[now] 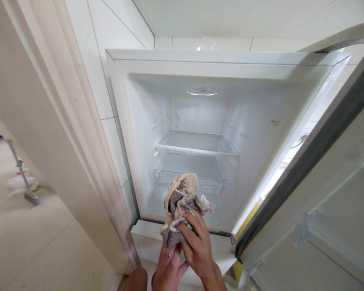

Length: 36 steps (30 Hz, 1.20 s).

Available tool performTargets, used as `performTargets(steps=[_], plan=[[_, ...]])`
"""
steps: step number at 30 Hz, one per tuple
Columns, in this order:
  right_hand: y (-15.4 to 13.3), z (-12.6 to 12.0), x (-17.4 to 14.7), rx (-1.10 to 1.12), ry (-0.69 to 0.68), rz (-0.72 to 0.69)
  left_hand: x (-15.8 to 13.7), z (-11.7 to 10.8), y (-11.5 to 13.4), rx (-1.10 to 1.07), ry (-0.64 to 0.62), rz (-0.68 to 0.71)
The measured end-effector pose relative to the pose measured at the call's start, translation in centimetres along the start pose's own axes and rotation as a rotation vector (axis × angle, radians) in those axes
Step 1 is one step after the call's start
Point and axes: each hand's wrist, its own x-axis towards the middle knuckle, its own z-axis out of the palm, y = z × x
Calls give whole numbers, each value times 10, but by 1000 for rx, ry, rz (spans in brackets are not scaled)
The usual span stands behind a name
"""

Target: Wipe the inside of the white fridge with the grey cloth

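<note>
Desk: Grip first. What do you have?

Me: Both hands are on the cloth (179,201). My right hand (197,247) is closed over its lower front, fingers spread across the folds. My left hand (168,270) sits just below and behind and pinches the bottom end, though its fingertips are hidden by the fabric. The cloth itself is a crumpled grey and beige wad that rises above both hands, with one corner sticking out to the right of the grip.

Desk: And around it?

Me: Straight beyond the wad is the open fridge (133,133), bare inside. The clear drawer (212,182) is right behind the cloth's top and the glass shelf (197,144) is above that. The fridge door (330,210) stands open to the right of my hands, its dark seal (309,161) facing me. Off to the left, well apart, a mop (24,178) rests on the floor.

Desk: How would you handle the cloth well from here?

Me: As I judge it, the wad is too loose. I'd tuck that stray corner in and fold the cloth to a flat pad, with the right palm behind it so the pressure spreads evenly. I'd keep the left hand only as support and keep the fabric clear of the shelf edge and the door seal so that nothing snags.
</note>
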Motion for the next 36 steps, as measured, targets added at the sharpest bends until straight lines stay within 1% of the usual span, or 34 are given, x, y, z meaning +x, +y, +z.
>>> performTargets(steps=[4,7,10,12,14,16,19,21,24,25,27,30,32,34,36], plan=[[-15,6,-12,27,9,16,11,4,17,-118,-6,-9],[-23,5,-14,51,-18,9,14,6,28,-266,56,-52],[-30,-2,-12,110,-92,18,16,6,33,-408,174,-98],[-34,-9,-12,181,-172,44,19,5,34,-423,209,-98],[-37,-17,-14,261,-219,110,22,3,37,-406,214,-92],[-38,-23,-16,351,-197,178,25,2,42,-360,191,-67],[-35,-32,-18,461,-113,241,28,-1,55,-281,168,-9],[-30,-36,-19,492,-75,279,30,-3,65,-263,226,23],[-20,-38,-25,472,-25,343,35,-8,80,-264,366,88],[-17,-37,-28,457,-10,374,36,-11,84,-263,396,112],[-11,-33,-36,436,8,444,39,-17,92,-246,414,139],[-6,-26,-49,393,-39,535,40,-30,97,-170,367,137],[-5,-21,-55,357,-82,559,38,-40,97,-94,299,124],[-3,-19,-58,314,-93,575,36,-50,95,-33,154,126],[0,-20,-59,262,-95,599,35,-56,93,4,-35,136]])
